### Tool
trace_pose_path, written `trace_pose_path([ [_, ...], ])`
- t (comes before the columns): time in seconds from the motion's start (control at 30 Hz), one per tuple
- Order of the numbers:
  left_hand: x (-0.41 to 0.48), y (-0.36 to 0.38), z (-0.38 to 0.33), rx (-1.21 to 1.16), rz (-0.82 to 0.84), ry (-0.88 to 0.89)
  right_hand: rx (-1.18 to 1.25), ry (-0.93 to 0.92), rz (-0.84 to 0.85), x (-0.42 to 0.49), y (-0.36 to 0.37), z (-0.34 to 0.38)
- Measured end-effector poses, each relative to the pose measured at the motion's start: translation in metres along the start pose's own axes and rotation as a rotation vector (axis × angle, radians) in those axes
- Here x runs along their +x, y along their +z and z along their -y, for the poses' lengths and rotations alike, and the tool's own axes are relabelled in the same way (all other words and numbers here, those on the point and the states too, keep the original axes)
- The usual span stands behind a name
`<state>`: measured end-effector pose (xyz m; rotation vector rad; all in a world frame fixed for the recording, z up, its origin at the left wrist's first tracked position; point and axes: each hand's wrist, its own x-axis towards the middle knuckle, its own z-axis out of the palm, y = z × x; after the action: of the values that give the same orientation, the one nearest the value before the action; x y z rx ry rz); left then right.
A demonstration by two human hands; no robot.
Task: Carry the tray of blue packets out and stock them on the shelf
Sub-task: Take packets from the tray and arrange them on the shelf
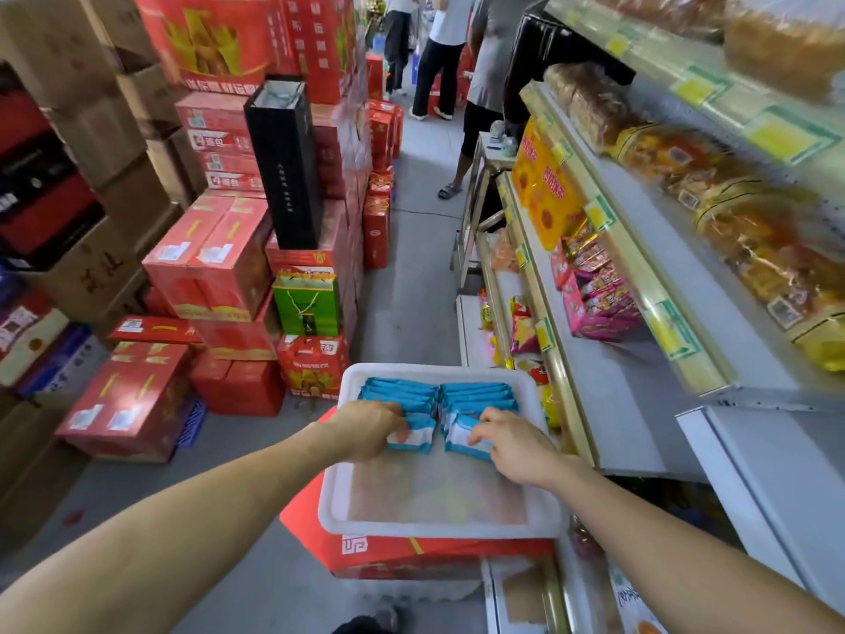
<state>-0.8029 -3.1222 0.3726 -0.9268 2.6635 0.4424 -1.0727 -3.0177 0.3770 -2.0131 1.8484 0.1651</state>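
Left hand [366,427] gripped left-row blue packet [418,439] | right hand [514,443] gripped right-row blue packet [458,440] | tray [439,526] (on red box [411,558]) lower centre

The white plastic tray [439,526] at lower centre hides most of the red printed carton [411,553] beneath it. The left hand [366,425] and right hand [512,443] cover parts of the nearest blue-and-white packets [418,439], whose print is too small to read. The top edge cuts off three standing people [439,61], and the bagged bread [777,48] at upper right is blurred.
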Motion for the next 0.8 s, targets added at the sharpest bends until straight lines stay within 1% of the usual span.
trace_pose_path([
  [0.2, 0.006, -0.003, 0.000, -0.033, 0.004, 0.068, 0.083, -0.009, 0.013, -0.001, -0.001, -0.002],
  [0.3, 0.007, -0.020, 0.003, -0.122, 0.001, 0.081, 0.132, -0.005, 0.027, -0.004, -0.022, -0.002],
  [0.37, 0.006, -0.045, 0.004, -0.184, -0.007, 0.086, 0.201, 0.012, 0.021, -0.004, -0.049, -0.001],
  [0.47, 0.004, -0.102, 0.004, -0.306, 0.000, 0.117, 0.243, 0.007, -0.010, -0.006, -0.104, 0.001],
  [0.6, 0.001, -0.193, 0.005, -0.410, -0.004, 0.145, 0.310, -0.008, -0.037, -0.021, -0.199, 0.005],
  [0.7, -0.002, -0.263, -0.003, -0.467, -0.033, 0.193, 0.271, -0.008, -0.101, -0.045, -0.272, 0.007],
  [0.8, -0.007, -0.332, -0.023, -0.455, -0.076, 0.260, 0.239, -0.015, -0.184, -0.074, -0.335, 0.002],
])
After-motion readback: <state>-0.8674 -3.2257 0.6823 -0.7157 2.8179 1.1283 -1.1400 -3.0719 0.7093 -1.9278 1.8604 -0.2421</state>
